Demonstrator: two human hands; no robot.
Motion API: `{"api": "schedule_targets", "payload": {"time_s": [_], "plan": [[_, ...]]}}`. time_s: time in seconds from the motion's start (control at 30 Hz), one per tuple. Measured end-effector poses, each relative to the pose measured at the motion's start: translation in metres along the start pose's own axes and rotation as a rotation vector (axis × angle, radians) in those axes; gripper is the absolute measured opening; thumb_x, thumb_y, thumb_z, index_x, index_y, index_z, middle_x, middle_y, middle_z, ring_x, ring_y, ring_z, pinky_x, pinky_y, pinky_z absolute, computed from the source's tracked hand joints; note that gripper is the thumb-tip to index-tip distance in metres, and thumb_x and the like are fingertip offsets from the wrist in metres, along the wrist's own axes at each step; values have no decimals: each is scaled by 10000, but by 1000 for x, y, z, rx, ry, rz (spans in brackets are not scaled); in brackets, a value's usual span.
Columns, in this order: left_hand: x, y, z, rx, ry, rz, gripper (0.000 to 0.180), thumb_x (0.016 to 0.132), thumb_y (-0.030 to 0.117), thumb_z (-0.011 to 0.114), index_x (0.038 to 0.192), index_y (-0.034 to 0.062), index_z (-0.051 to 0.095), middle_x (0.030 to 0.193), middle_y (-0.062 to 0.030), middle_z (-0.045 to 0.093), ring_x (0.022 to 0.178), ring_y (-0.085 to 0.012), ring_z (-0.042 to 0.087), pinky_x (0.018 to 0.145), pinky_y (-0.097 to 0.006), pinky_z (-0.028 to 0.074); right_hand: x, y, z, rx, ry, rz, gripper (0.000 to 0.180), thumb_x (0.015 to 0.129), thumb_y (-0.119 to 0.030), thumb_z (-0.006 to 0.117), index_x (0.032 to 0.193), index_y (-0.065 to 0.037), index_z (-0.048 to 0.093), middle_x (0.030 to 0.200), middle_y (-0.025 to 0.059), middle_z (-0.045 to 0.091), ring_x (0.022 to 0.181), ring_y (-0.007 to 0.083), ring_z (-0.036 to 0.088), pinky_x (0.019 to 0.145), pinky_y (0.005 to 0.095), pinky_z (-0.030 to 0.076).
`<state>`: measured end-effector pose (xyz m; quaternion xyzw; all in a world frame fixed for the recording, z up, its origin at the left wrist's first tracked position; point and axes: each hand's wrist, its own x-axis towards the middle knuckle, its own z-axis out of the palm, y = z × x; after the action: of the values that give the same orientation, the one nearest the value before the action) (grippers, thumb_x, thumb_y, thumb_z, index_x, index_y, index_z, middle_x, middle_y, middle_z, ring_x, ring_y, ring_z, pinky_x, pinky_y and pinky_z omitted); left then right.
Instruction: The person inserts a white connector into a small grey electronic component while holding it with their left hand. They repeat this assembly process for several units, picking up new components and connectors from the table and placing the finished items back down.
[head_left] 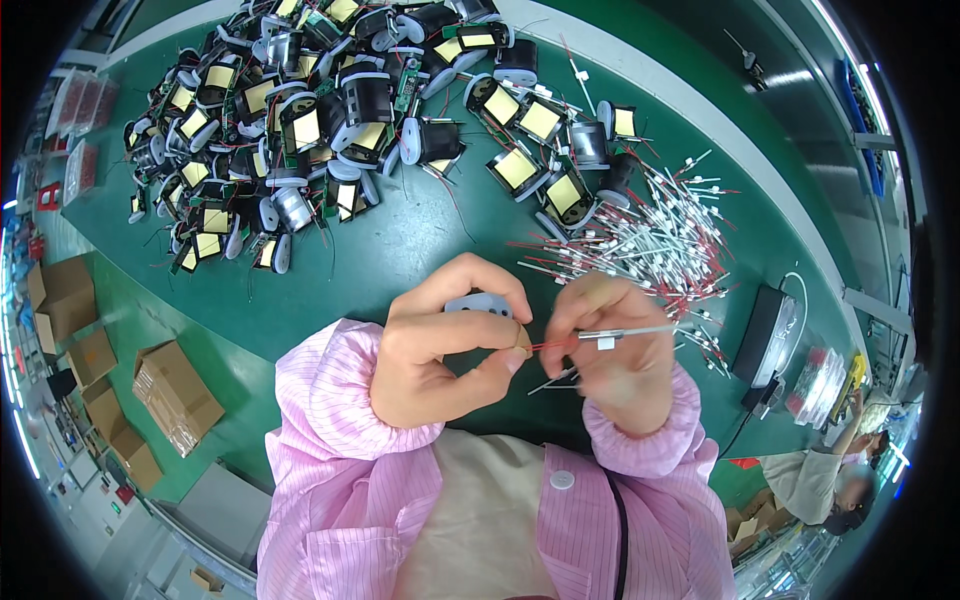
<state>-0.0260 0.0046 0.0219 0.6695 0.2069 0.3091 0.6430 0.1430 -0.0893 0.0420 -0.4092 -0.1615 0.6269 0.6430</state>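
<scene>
My left hand [435,345] is closed around a small part with a rounded grey end [478,303], most of it hidden by the fingers. Its thumb and forefinger pinch together where thin red wires [548,346] run across to the other hand. In my right hand [625,365], partly smeared by motion, is a wire lead [640,331] with a pale sleeve and a small white tag, pointing right. Beyond that hand lies a heap of similar red and white leads [665,240].
A large pile of black modules with grey ends and yellow pads [305,130] covers the far left of the green table [400,250]. Several more modules [515,170] sit at far centre. A black device [765,335] stands right. Cardboard boxes [178,395] lie left; another person [815,485] is lower right.
</scene>
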Motion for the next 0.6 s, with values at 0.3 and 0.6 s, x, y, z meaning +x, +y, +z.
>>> {"api": "schedule_targets", "payload": {"time_s": [0.3, 0.6], "plan": [[2, -2, 1, 86, -56, 94, 167, 724, -84, 657, 873, -14, 681, 979, -146, 601, 771, -219, 616, 670, -296, 499, -4, 6, -6, -486, -36, -182, 111, 774, 79, 699, 863, 31, 652, 850, 95, 616, 758, 131, 579, 666, 250, 435], [-7, -11, 18, -16, 107, 62, 515, 818, -111, 609, 1306, -74, 447, 1203, -300, 600, 1107, -332, 634, 935, -394, 506, 4, 5, 1, -295, 144, -212, 102, 813, 98, 649, 890, 37, 621, 942, 121, 628, 809, 156, 612, 732, 276, 494]]}}
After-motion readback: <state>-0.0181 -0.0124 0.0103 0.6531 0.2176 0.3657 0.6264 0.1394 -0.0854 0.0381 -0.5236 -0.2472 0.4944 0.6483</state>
